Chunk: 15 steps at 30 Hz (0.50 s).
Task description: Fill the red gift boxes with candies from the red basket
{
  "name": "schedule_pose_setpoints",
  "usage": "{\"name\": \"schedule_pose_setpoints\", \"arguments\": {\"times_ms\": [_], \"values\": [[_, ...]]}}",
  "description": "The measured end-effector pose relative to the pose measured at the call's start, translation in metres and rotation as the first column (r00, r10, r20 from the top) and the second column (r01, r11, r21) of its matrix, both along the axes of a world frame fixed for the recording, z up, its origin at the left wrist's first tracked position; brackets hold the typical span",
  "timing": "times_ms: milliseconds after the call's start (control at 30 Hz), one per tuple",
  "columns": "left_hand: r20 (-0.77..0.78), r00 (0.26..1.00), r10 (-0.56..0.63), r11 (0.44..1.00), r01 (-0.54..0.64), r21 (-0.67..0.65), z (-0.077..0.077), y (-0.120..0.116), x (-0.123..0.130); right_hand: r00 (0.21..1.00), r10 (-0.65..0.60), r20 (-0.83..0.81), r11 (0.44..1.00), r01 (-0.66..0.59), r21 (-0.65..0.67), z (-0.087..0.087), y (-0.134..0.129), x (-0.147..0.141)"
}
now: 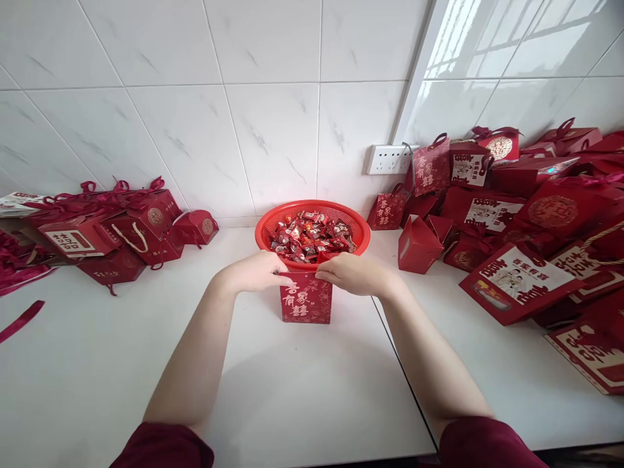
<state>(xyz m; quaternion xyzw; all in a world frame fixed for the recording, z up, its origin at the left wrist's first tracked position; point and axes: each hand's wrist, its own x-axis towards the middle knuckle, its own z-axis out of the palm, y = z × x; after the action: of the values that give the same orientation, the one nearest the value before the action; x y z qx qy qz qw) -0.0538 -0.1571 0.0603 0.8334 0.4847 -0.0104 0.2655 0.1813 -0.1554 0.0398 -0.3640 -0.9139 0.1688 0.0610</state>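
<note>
A dark red gift box [307, 302] with pale Chinese characters stands upright on the white table, directly in front of a candy basket. My left hand [258, 270] grips its upper left edge, fingers partly hidden behind the box. At the upper right corner my right hand [353, 273] pinches the edge with the thumb in front. The box's top lies between my two hands; its inside cannot be seen. Just behind, an orange-red plastic basket [363, 224] holds many wrapped candies [312, 234].
Red gift boxes [151, 218] with ribbons are stacked at the left. A larger heap of red boxes [524, 279] fills the right side. A white power strip [389, 160] is against the tiled wall [273, 130]. A dark seam [407, 377] crosses the white table [302, 396]. A loose ribbon [22, 322] lies far left.
</note>
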Motion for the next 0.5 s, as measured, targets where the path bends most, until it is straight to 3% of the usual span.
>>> {"name": "schedule_pose_setpoints", "arguments": {"times_ms": [167, 300, 400, 500], "values": [[-0.014, 0.999, 0.034, 0.999, -0.034, -0.024, 0.005, -0.008, -0.001, 1.000, -0.029, -0.012, 0.999, 0.029, -0.042, -0.005, 0.000, 0.000], [-0.051, 0.996, 0.077, 0.997, -0.078, -0.018, 0.018, -0.018, -0.006, 0.996, -0.084, -0.029, 0.994, 0.081, -0.075, -0.001, -0.002, 0.004], [-0.111, 0.968, 0.226, 0.974, -0.223, 0.037, 0.034, -0.029, -0.023, 0.989, -0.146, -0.033, 0.988, 0.144, -0.062, 0.003, -0.004, 0.011], [-0.120, 0.885, 0.450, 0.893, -0.450, 0.028, 0.044, -0.035, -0.054, 0.982, -0.181, -0.048, 0.982, 0.177, -0.069, 0.006, -0.004, 0.020]]}}
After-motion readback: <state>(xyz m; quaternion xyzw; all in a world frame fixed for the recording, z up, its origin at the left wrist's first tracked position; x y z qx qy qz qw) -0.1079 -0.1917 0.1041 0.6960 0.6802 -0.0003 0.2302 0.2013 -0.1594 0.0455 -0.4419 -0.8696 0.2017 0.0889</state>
